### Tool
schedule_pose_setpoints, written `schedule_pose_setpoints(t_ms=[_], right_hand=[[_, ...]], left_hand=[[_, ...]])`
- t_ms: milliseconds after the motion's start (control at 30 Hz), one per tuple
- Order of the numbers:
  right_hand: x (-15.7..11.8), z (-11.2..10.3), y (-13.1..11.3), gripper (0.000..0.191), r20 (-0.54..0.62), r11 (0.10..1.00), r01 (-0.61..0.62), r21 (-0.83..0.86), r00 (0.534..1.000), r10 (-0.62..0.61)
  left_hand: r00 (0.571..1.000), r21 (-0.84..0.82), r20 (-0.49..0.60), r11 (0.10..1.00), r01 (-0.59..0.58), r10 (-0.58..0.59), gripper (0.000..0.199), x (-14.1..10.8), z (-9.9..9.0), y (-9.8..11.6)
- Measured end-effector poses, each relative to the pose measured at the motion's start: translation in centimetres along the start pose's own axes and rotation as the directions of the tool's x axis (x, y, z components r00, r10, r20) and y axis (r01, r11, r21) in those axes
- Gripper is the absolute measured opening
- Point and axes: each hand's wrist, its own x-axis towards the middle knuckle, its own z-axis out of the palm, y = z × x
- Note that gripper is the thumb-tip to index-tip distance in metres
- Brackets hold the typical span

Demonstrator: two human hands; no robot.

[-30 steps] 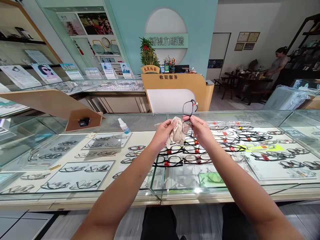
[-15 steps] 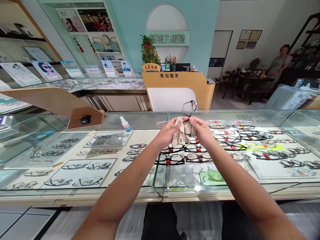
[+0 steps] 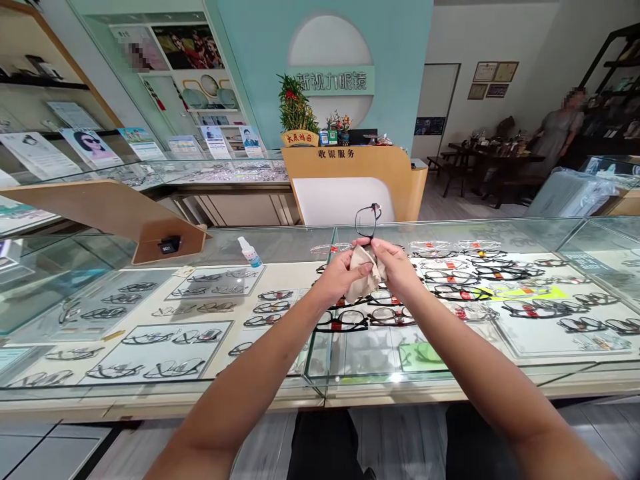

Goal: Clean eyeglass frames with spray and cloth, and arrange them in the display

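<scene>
Above the glass counter, both my hands meet around a pair of black-framed eyeglasses [image 3: 367,221]. One lens stands upright above my fingers; the other part is hidden behind the cloth and hands. My left hand [image 3: 342,272] is closed on a beige cleaning cloth [image 3: 362,283], with the thumb pressed on its front. My right hand [image 3: 396,264] pinches the eyeglasses near the bridge, and the cloth touches its fingers. To the left, a white spray bottle [image 3: 250,252] with a blue label stands on the glass.
Inside the glass display case [image 3: 320,393] lie rows of eyeglasses [image 3: 345,321], some with red tags. A wooden-framed mirror or board [image 3: 125,213] leans at the left of the counter. Beyond are a cashier desk [image 3: 350,160] and a person [image 3: 557,127] at the far right.
The eyeglasses have shifted slightly left and turned between my hands. The cloth is now bunched more closely against my right fingers, covering the lower lens.
</scene>
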Motion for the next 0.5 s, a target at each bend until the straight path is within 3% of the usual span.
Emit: schedule_pose_setpoints(t_ms=[133,233,333,500], right_hand=[[-0.1,0.4,0.0,0.050,0.001,1.000,0.030,0.009,1.000,-0.030],[0.3,1.2,-1.2,0.047,0.044,0.996,0.091,-0.012,0.995,-0.091],[1.3,2.5,-4.6,0.046,0.100,0.983,0.180,-0.043,0.979,-0.175],[2.2,5.4,-11.7,0.049,0.093,0.920,0.380,-0.101,0.924,-0.371]], left_hand=[[0.990,0.042,-0.097,0.995,-0.095,0.098,0.068,-0.8,1.6,0.7],[0.960,0.074,-0.200,0.980,-0.183,0.194,0.069,-0.8,2.8,2.1],[0.901,0.154,-0.279,0.942,-0.299,0.332,0.070,0.1,4.1,5.1],[0.759,0.161,-0.259,0.802,-0.576,0.597,0.067,2.3,7.3,11.4]])
